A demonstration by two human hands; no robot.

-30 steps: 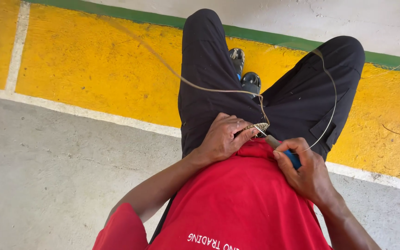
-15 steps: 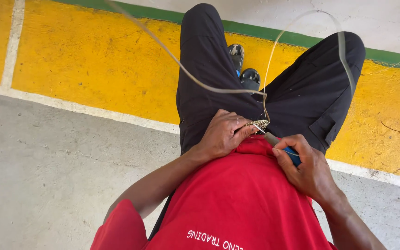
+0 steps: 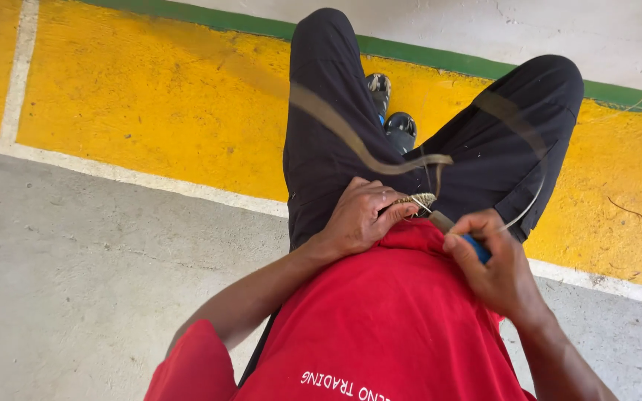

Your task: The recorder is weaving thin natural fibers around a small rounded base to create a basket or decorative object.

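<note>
Red short-sleeved shirt (image 3: 395,319), white lettering across the hem at 6 o'clock. Black trousers (image 3: 336,141), cuffed hem on one leg. Dark shoes (image 3: 391,111) at 12 o'clock. Forearms bare, no gloves.

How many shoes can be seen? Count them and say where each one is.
2. One shoe shows between the black-trousered legs, near the green stripe; the other shoe lies just below and right of it. Both are partly hidden by the legs.

No packages, labels, signs or screens in view.
</note>
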